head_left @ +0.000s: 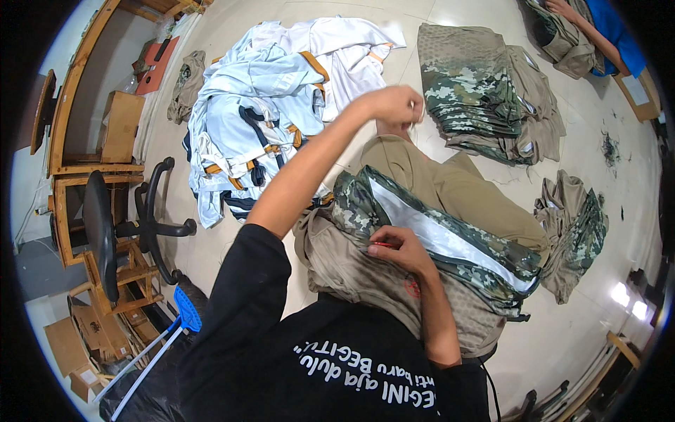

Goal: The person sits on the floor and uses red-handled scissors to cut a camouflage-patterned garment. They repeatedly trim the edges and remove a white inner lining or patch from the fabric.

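Observation:
My left hand (pixel 395 105) is raised near the top middle, beyond my bent khaki-clad knee (pixel 390 158), its fingers pinched; what they hold is too small to make out. My right hand (pixel 402 250) is curled around a small red tool (pixel 381 245) above the garment on my lap. This beige patterned garment (pixel 337 260) has a green camouflage section (pixel 351 193) with a long white inner strip (pixel 446 235) showing across it.
Piles of white and pale-blue shirts (pixel 260 84) and camouflage shirts (pixel 467 84) lie on the tiled floor, another bundle (pixel 569 232) at right. A wheeled chair (pixel 105 232), wooden shelving (pixel 60 126) and blue-headed dustpan (pixel 186 309) stand left. Another person's arm (pixel 598 42) handles garments at top right.

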A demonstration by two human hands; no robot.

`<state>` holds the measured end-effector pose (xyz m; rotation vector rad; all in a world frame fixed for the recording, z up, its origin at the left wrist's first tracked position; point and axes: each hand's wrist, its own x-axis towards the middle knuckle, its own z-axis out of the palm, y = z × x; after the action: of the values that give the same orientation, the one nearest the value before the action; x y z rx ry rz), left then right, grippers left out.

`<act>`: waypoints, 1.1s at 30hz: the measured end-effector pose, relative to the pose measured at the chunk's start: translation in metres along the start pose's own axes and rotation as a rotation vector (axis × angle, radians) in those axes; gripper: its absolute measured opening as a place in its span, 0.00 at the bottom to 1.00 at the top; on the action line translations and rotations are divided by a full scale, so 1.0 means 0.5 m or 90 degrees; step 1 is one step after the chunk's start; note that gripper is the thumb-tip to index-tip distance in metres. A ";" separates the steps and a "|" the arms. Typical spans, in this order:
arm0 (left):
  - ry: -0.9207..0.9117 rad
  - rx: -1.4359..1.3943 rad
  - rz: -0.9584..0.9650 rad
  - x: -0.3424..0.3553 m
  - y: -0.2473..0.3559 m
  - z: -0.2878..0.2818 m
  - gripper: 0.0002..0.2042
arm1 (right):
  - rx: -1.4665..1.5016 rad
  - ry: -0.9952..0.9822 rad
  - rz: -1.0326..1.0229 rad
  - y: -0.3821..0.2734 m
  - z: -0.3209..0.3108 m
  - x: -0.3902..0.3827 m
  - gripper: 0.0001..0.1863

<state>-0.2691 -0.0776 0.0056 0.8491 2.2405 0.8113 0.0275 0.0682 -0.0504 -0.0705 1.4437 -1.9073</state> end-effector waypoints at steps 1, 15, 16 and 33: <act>-0.015 0.052 -0.034 0.011 -0.016 0.032 0.10 | -0.007 -0.001 -0.003 0.003 -0.002 0.001 0.16; 0.566 -0.122 -0.215 -0.283 0.002 0.177 0.16 | 0.037 0.104 -0.095 -0.008 0.005 -0.003 0.13; 0.592 -0.132 -0.248 -0.312 0.036 0.199 0.17 | 0.090 0.156 -0.096 -0.013 0.006 0.000 0.13; 0.564 -0.038 -0.079 -0.360 0.161 0.415 0.13 | 0.136 0.311 -0.072 -0.050 -0.004 0.062 0.18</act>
<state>0.0163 -0.0919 -0.0122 0.3220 2.9482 1.3720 -0.0086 0.0546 -0.0412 0.4528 1.5532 -2.2647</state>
